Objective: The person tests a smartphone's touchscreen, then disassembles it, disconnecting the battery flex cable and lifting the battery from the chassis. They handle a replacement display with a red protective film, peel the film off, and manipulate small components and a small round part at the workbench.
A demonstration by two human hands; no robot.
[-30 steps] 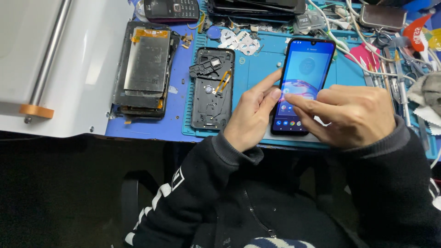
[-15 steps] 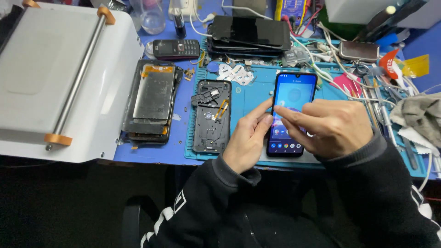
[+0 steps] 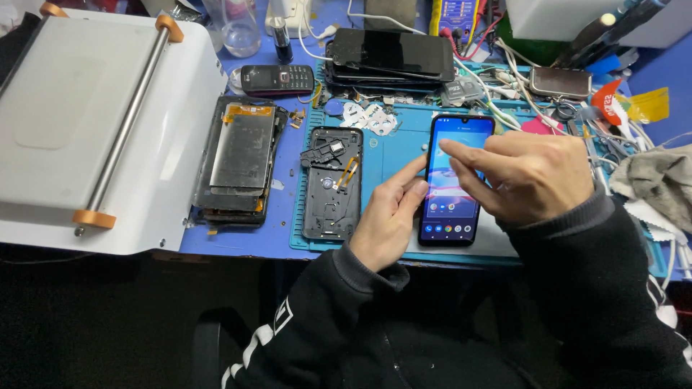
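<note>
Two hands work one lit smartphone (image 3: 455,180) lying flat on the teal mat (image 3: 393,148), just right of an opened phone back shell (image 3: 331,184). Since a second ago the left hand (image 3: 389,216) has slid to the phone's left edge — fingers loosely curled, steadying, not gripping. The right hand (image 3: 530,176) now hovers higher over the screen — forefinger extended, holding nothing.
</note>
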